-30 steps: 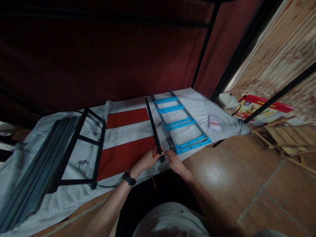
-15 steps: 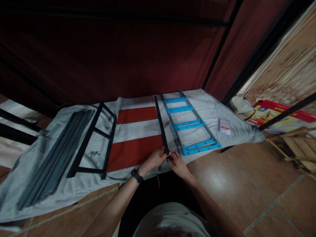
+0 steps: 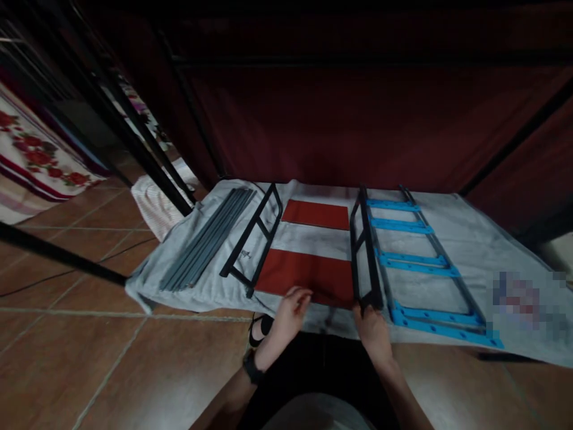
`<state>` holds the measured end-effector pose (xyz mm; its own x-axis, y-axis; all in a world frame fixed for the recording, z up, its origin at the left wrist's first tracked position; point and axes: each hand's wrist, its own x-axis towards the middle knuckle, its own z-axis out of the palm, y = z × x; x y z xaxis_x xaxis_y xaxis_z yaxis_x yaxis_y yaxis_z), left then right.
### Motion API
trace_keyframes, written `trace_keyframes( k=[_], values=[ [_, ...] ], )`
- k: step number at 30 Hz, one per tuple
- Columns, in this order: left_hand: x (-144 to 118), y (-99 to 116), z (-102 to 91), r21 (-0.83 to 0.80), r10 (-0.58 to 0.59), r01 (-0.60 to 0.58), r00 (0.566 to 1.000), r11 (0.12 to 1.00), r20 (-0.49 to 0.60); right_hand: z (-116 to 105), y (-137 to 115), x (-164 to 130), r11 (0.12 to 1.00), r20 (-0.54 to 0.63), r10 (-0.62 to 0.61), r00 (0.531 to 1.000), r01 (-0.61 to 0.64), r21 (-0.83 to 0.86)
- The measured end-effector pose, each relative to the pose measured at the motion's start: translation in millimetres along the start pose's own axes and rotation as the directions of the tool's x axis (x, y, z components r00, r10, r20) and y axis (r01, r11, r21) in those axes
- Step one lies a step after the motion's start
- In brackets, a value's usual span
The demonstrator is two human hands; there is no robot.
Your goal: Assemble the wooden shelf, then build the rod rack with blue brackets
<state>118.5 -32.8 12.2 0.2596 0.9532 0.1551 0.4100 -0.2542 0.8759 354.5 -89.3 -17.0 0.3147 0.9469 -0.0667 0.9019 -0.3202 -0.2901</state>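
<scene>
Your right hand (image 3: 372, 331) grips a black frame (image 3: 370, 254), your left hand (image 3: 290, 312) nothing. Red boards (image 3: 308, 275) lie set out, seemingly unjoined.

Dark watch (image 3: 253, 366), black trousers (image 3: 320, 364), pale top (image 3: 320, 412).
The watch's dark band circles the wrist behind the left hand (image 3: 290, 312); both forearms (image 3: 233, 391) are bare. The trousers show between the forearms, the greyish top farther behind the hands. A black shoe (image 3: 265, 325) is left of the left hand.
</scene>
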Motion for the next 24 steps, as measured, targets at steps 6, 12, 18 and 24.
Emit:
trace_keyframes(
  k=[6, 12, 18, 24],
  values=[
    [-24, -86, -118.6, -0.036, -0.253, 0.301, 0.726, 0.953, -0.639, 6, 9, 5, 0.996, 0.028, 0.009, 1.000, -0.007, -0.089],
    [0, -97, -117.9, 0.094, -0.223, 0.281, 0.891, 0.955, -0.396, 6, 12, 10, 0.995, -0.019, -0.067, 0.998, 0.066, -0.076],
    [3, -82, -107.3, 0.134, -0.230, 0.281, 0.923, 0.950, -0.307, 2, 16, 7, 0.991, -0.015, -0.123, 0.992, 0.122, -0.058],
    [5, -69, -104.3, 0.049, -0.239, 0.265, 0.923, 0.963, -0.301, 5, 28, 11, 0.990, -0.062, -0.138, 0.988, 0.138, -0.013]
  ],
)
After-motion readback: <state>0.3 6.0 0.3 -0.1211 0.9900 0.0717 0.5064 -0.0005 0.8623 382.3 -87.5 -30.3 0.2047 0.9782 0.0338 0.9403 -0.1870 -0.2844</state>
